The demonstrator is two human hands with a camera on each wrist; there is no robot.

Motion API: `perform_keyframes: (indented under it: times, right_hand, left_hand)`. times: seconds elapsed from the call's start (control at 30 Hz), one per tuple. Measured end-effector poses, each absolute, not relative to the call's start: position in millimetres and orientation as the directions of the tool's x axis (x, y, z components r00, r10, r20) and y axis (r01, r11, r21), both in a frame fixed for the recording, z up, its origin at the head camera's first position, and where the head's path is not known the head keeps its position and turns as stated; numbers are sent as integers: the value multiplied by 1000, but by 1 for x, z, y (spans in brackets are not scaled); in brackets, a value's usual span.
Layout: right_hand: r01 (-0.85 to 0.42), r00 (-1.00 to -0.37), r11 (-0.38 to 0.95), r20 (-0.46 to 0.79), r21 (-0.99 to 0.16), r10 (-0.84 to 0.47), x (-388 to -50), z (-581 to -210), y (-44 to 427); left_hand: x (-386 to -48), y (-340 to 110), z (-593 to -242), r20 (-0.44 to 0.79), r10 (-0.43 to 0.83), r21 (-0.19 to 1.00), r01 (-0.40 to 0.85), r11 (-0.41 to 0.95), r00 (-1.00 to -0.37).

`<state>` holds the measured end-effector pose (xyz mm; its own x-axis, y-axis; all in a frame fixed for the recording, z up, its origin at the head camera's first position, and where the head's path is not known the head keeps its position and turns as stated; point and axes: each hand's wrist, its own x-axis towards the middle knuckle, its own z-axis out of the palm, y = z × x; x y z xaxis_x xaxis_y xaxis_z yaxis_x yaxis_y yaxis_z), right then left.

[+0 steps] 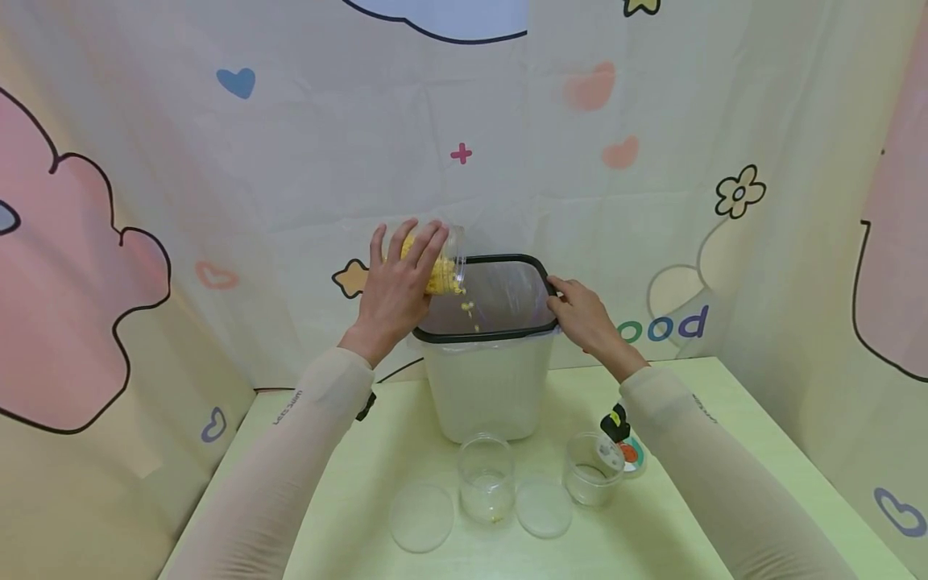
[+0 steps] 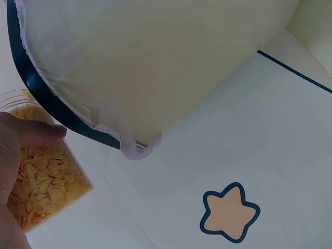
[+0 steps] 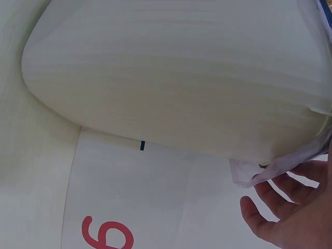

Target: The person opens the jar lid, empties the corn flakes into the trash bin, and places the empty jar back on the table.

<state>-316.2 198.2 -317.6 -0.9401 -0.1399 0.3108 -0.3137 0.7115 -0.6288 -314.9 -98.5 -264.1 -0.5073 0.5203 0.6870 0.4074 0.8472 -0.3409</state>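
Observation:
My left hand (image 1: 397, 286) grips a clear plastic jar (image 1: 456, 242) of yellow flakes, tipped on its side above a trash bin (image 1: 486, 387). A few loose flakes (image 1: 468, 307) are falling from its mouth into the bin. In the left wrist view, the thumb lies across the jar wall, and many flakes (image 2: 49, 179) still fill the jar. The bin is pale, with a black rim (image 1: 500, 333) and a thin translucent liner (image 3: 290, 162) folded over it. On the bin's right side, my right hand (image 1: 583, 318) holds the rim, thumb and fingers at its edge.
In front of the bin stand a clear jar (image 1: 486, 487) with a few crumbs and a shorter clear jar (image 1: 590, 482). Two translucent round lids (image 1: 422, 518) lie on the table (image 1: 348, 491). A colourful round item (image 1: 634, 457) is partly hidden behind the shorter jar. A printed curtain (image 1: 406, 153) hangs behind.

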Motion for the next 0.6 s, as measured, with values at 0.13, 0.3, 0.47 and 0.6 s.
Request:
perform_keyframes:
  times: [0.13, 0.3, 0.47, 0.6]
  right_hand:
    - [-313, -941, 707, 309, -634, -140, -316, -318, 199]
    - [-312, -942, 704, 306, -638, -140, -317, -319, 199]
    - [-311, -943, 705, 300, -638, -144, -316, -318, 200]
    - [-308, -944, 706, 298, -637, -143, -316, -317, 199]
  left_hand:
    - [-314, -98, -265, 669, 530, -366, 391, 845, -521]
    - [-314, -98, -266, 661, 542, -385, 385, 839, -519]
    - [-315, -98, -267, 662, 545, -394, 379, 837, -515]
    - [-314, -98, -267, 660, 550, -408, 371, 834, -511]
